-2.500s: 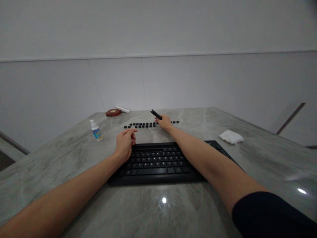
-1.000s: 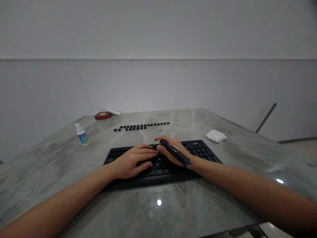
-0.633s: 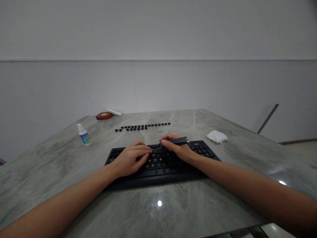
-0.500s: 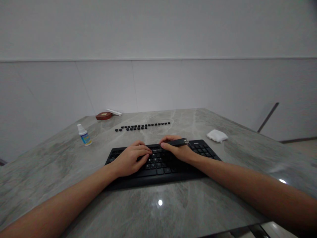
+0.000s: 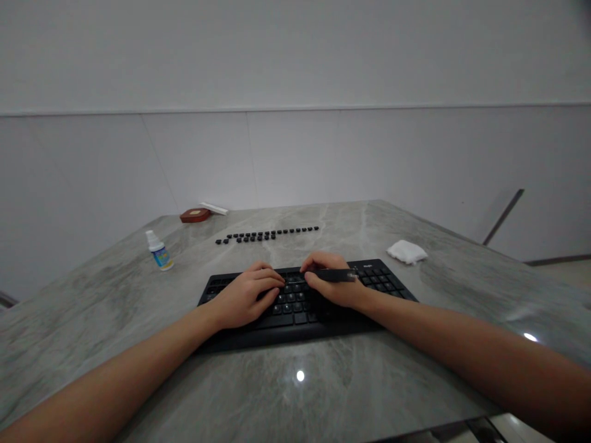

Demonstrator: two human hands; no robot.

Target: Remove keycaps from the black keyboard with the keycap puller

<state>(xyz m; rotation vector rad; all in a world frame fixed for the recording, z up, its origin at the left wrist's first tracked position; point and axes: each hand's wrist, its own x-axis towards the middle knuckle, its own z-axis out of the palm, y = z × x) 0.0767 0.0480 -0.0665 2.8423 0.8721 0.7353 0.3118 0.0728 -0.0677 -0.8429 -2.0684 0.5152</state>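
A black keyboard (image 5: 277, 335) lies in front of me, several of its key positions showing bare, shiny sockets without caps. My left hand (image 5: 247, 295) rests on its left half, fingers stretched out and thumb apart, the fingertips near the middle keys. Gripped in my right hand (image 5: 335, 283) is a black-handled keycap puller (image 5: 335, 275), held almost level over the keyboard. Its thin wire end points left toward my left fingertips. Whether the wire is around a key, I cannot tell. Beyond the keyboard, loose black keycaps (image 5: 252, 240) stand in two rows.
A small white spray bottle (image 5: 160, 253) with a blue label stands at the left. A folded white cloth (image 5: 407, 251) lies at the right. At the far left are a reddish-brown case (image 5: 194, 215) and a white strip (image 5: 214, 208). A wall rises behind the grey marbled table (image 5: 351, 384).
My right hand has shifted slightly right, and the keycap puller's handle has tipped lower and more level. My left hand stays in about the same place on the keyboard.
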